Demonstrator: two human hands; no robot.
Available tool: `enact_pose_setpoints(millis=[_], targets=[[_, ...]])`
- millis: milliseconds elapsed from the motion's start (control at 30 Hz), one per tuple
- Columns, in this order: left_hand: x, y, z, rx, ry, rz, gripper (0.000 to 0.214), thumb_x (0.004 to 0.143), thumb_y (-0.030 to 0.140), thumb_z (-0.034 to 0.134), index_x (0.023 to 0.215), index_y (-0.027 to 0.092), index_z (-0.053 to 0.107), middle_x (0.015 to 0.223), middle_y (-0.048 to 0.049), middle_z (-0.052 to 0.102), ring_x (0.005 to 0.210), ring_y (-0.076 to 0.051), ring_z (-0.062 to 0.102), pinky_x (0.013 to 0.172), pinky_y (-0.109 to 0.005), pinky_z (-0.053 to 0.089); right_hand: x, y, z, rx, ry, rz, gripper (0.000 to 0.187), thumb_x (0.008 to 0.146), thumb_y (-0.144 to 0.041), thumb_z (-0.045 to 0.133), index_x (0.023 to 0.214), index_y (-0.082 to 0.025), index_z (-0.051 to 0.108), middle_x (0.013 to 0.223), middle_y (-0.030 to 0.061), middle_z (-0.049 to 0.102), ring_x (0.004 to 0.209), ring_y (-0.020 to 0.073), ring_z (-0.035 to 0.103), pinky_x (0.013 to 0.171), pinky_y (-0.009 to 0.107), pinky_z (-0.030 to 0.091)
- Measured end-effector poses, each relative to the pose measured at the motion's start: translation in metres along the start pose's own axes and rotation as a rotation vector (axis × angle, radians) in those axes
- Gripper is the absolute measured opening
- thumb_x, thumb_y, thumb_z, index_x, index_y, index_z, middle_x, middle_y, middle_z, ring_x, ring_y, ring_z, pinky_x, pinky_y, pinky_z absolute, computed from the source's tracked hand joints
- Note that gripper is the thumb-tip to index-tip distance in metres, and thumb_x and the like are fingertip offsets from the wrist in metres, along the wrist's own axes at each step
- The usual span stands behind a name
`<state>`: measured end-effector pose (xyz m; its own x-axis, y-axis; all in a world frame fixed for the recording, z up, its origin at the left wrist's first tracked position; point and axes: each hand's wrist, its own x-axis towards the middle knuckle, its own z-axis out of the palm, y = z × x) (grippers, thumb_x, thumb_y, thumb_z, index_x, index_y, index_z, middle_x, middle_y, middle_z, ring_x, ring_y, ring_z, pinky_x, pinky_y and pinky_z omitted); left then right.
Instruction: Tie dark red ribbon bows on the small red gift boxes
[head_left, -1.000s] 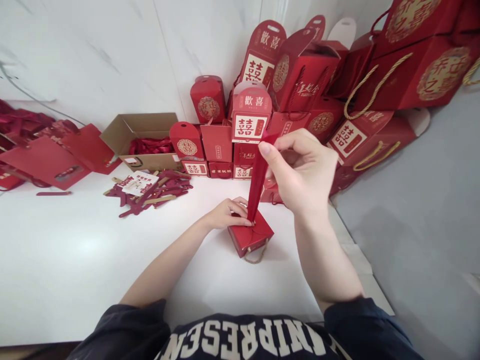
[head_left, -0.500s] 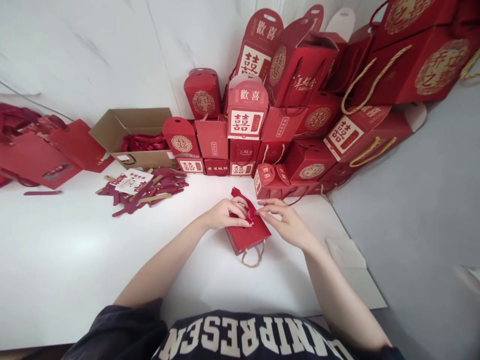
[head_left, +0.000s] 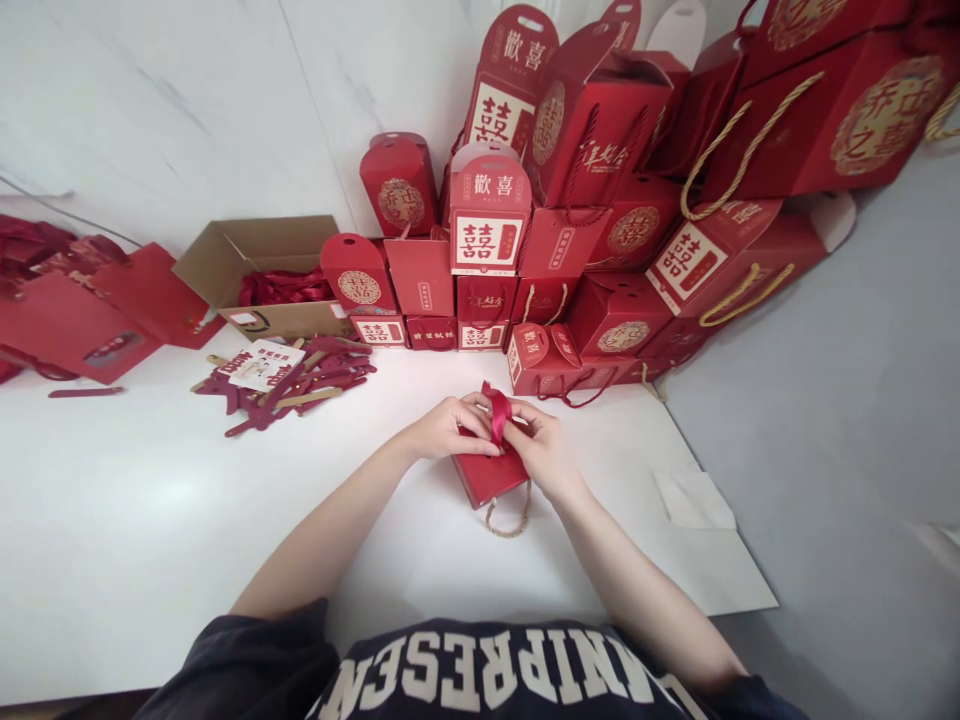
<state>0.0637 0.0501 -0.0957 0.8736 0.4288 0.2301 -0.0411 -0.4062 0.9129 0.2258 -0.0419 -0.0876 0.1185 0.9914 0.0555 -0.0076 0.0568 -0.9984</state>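
Note:
On the white table in front of me is a small red gift box (head_left: 487,480) with a twisted gold cord handle (head_left: 508,522) hanging toward me. A shiny red ribbon (head_left: 499,415) stands up from its top. My left hand (head_left: 454,428) is closed on the ribbon from the left, its thumb near the ribbon's base. From the right, my right hand (head_left: 541,447) pinches the same ribbon between thumb and fingers. Parts of the ribbon and of the box top are hidden behind my fingers.
Red gift boxes (head_left: 491,245) stand stacked along the back and right. To the left lie a pile of dark red and gold strips (head_left: 300,385) with a white card (head_left: 266,365), an open cardboard box (head_left: 289,322) of red ribbon, and red bags (head_left: 90,310). A grey wall (head_left: 825,400) borders the right.
My right hand has moved left to the ribbon and closed on it. The ribbon now curves upright between both hands. My left hand has stayed nearly in place.

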Motion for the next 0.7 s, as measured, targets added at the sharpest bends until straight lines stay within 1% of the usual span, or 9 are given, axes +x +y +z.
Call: enact_pose_setpoints(millis=[67,133,300,367,467,533,567,633,700], targets=[[0.0,0.0,0.0,-0.008,-0.01,0.003,0.007,0.074,0.028,0.076,0.075,0.021,0.078,0.08,-0.0079,0.075,0.099,-0.02,0.056,0.1,-0.038,0.038,0.003,0.005,-0.002,0.082,0.063,0.084,0.015,0.081,-0.03,0.06,0.082,-0.018,0.07,0.093,0.0049,0.071,0.088,0.0205,0.065,0.09,0.037,0.048],[0.001,0.001,0.0,-0.025,-0.013,0.009,0.008,0.074,0.028,0.076,0.074,0.02,0.078,0.081,-0.0092,0.075,0.103,-0.021,0.056,0.1,-0.037,0.039,0.005,0.009,-0.009,0.173,0.126,0.15,0.02,0.081,-0.036,0.062,0.079,-0.018,0.071,0.087,0.0041,0.071,0.083,0.0191,0.065,0.086,0.035,0.05],[0.002,0.002,0.001,-0.04,-0.008,-0.001,0.009,0.074,0.029,0.076,0.073,0.02,0.078,0.079,-0.0096,0.075,0.105,-0.022,0.056,0.098,-0.037,0.041,0.009,0.01,-0.035,0.386,0.337,0.253,0.025,0.071,-0.041,0.075,0.077,-0.018,0.07,0.09,0.0035,0.071,0.078,0.0145,0.064,0.071,0.027,0.053],[0.002,0.004,0.001,-0.042,-0.008,-0.013,0.01,0.075,0.03,0.076,0.073,0.02,0.078,0.079,-0.0094,0.075,0.104,-0.021,0.056,0.098,-0.036,0.041,0.007,0.007,-0.042,0.426,0.392,0.232,0.025,0.07,-0.041,0.076,0.077,-0.018,0.07,0.09,0.0031,0.07,0.073,0.0124,0.063,0.064,0.024,0.051],[0.003,0.008,0.0,-0.048,-0.014,-0.057,0.012,0.075,0.031,0.075,0.075,0.02,0.078,0.078,-0.0095,0.074,0.108,-0.022,0.055,0.097,-0.035,0.042,-0.003,-0.005,-0.042,0.353,0.492,0.054,0.021,0.075,-0.04,0.073,0.076,-0.019,0.069,0.084,0.0019,0.07,0.064,0.0101,0.059,0.062,0.025,0.05],[0.005,0.013,-0.001,-0.054,-0.027,-0.094,0.013,0.076,0.032,0.074,0.078,0.02,0.079,0.079,-0.0097,0.074,0.11,-0.022,0.054,0.097,-0.035,0.042,-0.015,-0.019,-0.035,0.19,0.533,-0.119,0.017,0.081,-0.036,0.07,0.077,-0.02,0.07,0.083,0.0017,0.07,0.063,0.0107,0.059,0.065,0.027,0.05],[0.005,0.015,-0.002,-0.059,-0.036,-0.11,0.014,0.077,0.032,0.074,0.079,0.019,0.079,0.079,-0.0097,0.074,0.11,-0.022,0.054,0.098,-0.034,0.042,-0.022,-0.028,-0.03,0.083,0.519,-0.207,0.014,0.083,-0.032,0.068,0.077,-0.02,0.07,0.081,0.0018,0.07,0.065,0.0118,0.06,0.066,0.028,0.05],[0.007,0.018,-0.005,-0.064,-0.059,-0.133,0.016,0.079,0.033,0.072,0.078,0.019,0.079,0.08,-0.0094,0.074,0.11,-0.022,0.054,0.099,-0.035,0.041,-0.035,-0.044,-0.018,-0.159,0.376,-0.401,0.009,0.085,-0.023,0.066,0.077,-0.02,0.069,0.08,0.0021,0.069,0.074,0.0144,0.063,0.069,0.028,0.05],[0.008,0.021,-0.007,-0.056,-0.088,-0.154,0.019,0.081,0.034,0.069,0.075,0.018,0.078,0.08,-0.0089,0.074,0.109,-0.022,0.054,0.1,-0.035,0.04,-0.046,-0.054,-0.003,-0.365,0.106,-0.609,0.005,0.085,-0.017,0.065,0.085,-0.019,0.069,0.084,0.0028,0.07,0.076,0.0143,0.063,0.07,0.027,0.051]])
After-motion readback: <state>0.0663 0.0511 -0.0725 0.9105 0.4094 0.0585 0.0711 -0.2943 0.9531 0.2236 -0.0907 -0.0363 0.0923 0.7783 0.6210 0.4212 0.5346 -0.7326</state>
